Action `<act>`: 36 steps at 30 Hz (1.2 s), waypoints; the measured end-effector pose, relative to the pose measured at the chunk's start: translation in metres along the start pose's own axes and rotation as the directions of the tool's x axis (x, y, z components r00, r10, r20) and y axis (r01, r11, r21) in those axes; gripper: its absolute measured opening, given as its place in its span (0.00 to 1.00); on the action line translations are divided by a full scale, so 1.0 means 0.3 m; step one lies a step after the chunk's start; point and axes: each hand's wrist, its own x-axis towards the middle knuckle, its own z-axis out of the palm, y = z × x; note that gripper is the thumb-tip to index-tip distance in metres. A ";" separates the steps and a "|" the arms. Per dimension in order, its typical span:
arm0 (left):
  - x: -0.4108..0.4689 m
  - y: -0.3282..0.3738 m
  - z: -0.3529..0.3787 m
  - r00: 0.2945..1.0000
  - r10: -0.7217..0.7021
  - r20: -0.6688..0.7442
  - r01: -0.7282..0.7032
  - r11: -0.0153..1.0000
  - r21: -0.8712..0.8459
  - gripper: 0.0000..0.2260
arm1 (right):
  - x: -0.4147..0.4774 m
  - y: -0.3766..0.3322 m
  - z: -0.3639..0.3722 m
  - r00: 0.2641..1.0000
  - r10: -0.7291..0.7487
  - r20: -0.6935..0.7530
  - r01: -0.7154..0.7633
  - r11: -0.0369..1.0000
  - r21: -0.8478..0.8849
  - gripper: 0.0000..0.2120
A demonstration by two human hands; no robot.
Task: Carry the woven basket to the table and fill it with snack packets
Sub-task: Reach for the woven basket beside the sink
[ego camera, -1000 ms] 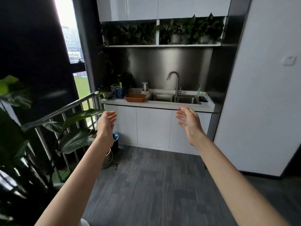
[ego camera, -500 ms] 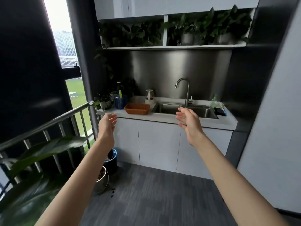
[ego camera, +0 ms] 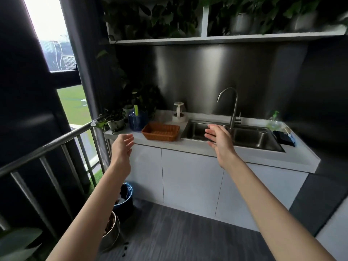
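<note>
A brown woven basket point(ego camera: 160, 131) sits empty on the white counter point(ego camera: 190, 146), left of the sink. My left hand point(ego camera: 121, 149) is open, held in the air in front of the counter's left end, below and left of the basket. My right hand point(ego camera: 219, 141) is open too, raised in front of the sink, to the right of the basket. Neither hand touches the basket. No snack packets or table are in view.
A steel double sink point(ego camera: 233, 136) with a tall tap point(ego camera: 232, 108) fills the counter's right half. A blue bottle point(ego camera: 135, 119), small potted plants point(ego camera: 115, 121) and a white stand point(ego camera: 179, 114) stand behind the basket. A metal railing point(ego camera: 56, 144) runs at left; a bin point(ego camera: 124, 200) and pot point(ego camera: 113, 230) sit on the floor.
The counter and basket have come much closer and larger in view. Both hands stay open and spread, now level with the counter on either side of the basket.
</note>
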 end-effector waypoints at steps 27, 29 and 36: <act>1.849 -0.323 0.225 0.974 -0.225 -0.009 0.221 0.951 0.218 0.11 | 1.639 0.519 0.675 0.965 0.170 -0.199 -0.202 0.967 -0.153 0.16; 1.977 -0.370 0.211 0.962 -0.273 -0.012 0.266 0.927 0.265 0.10 | 1.727 0.596 0.717 0.943 0.230 -0.240 -0.273 0.948 -0.164 0.17; 2.253 -0.580 0.224 0.916 -0.400 -0.029 0.388 0.866 0.315 0.18 | 1.904 0.839 0.748 0.866 0.332 -0.374 -0.447 0.849 -0.281 0.12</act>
